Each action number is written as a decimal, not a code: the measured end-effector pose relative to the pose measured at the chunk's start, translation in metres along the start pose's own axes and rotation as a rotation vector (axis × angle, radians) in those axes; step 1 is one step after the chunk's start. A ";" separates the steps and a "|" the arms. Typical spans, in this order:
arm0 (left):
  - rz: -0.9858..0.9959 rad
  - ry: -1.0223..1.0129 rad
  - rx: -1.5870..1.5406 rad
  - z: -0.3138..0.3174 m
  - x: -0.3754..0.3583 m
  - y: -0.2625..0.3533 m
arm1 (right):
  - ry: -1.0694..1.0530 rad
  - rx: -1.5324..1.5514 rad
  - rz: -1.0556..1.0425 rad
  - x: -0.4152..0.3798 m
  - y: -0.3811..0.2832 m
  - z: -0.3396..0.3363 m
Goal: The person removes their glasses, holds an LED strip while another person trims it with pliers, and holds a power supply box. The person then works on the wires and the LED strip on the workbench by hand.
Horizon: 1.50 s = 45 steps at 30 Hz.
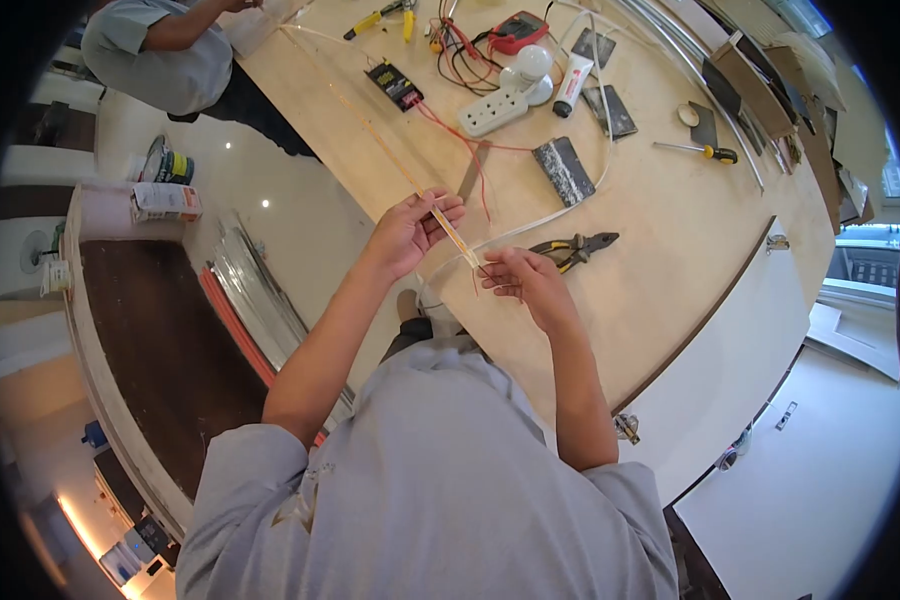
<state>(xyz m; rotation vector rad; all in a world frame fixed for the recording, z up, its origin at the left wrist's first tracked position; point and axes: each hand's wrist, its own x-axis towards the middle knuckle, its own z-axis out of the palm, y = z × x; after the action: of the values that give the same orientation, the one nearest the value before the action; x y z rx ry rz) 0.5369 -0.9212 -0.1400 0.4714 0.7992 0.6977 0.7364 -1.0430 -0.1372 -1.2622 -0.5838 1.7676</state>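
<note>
A thin LED strip runs down across the wooden table toward me. My left hand is closed around the strip, its fingers curled at the strip's side. At the strip's near end, my right hand pinches the end where thin red wires come out. The two hands are a short distance apart above the table's near edge. Just beyond my right hand lie pliers with black and yellow handles.
Farther back are a black power supply, a white power strip, a bulb, a white tube, a red multimeter and a screwdriver. Another person stands at the upper left. A white panel lies right.
</note>
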 end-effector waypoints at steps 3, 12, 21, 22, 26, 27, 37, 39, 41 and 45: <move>-0.003 -0.030 -0.011 -0.010 -0.009 -0.001 | -0.134 -0.007 0.083 0.006 -0.003 0.016; -0.029 -0.004 -0.045 -0.022 -0.025 -0.012 | -0.166 -0.008 0.110 0.004 0.012 0.031; -0.025 0.003 -0.081 -0.022 -0.036 -0.018 | -0.170 -0.079 0.061 0.007 0.022 0.034; -0.021 0.009 -0.073 -0.022 -0.037 -0.018 | -0.177 -0.077 0.055 0.006 0.023 0.034; -0.021 0.032 -0.059 -0.024 -0.038 -0.022 | -0.114 -0.172 0.072 0.001 0.018 0.043; -0.025 0.035 -0.059 -0.024 -0.038 -0.023 | -0.121 -0.241 0.054 0.000 0.017 0.044; -0.054 0.075 -0.074 -0.018 -0.037 -0.035 | -0.086 -0.619 -0.046 -0.004 0.021 0.038; -0.053 0.066 -0.074 -0.019 -0.037 -0.034 | -0.108 -0.339 0.038 -0.009 0.019 0.032; -0.053 0.063 -0.073 -0.020 -0.037 -0.034 | -0.114 -0.182 0.066 -0.011 0.021 0.025; -0.060 0.074 -0.075 -0.017 -0.037 -0.033 | -0.059 -0.096 -0.028 -0.011 0.033 0.022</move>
<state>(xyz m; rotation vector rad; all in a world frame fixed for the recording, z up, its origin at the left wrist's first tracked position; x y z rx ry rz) 0.5181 -0.9683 -0.1535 0.3542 0.8500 0.6895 0.7049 -1.0672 -0.1491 -1.2641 -0.7248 1.7768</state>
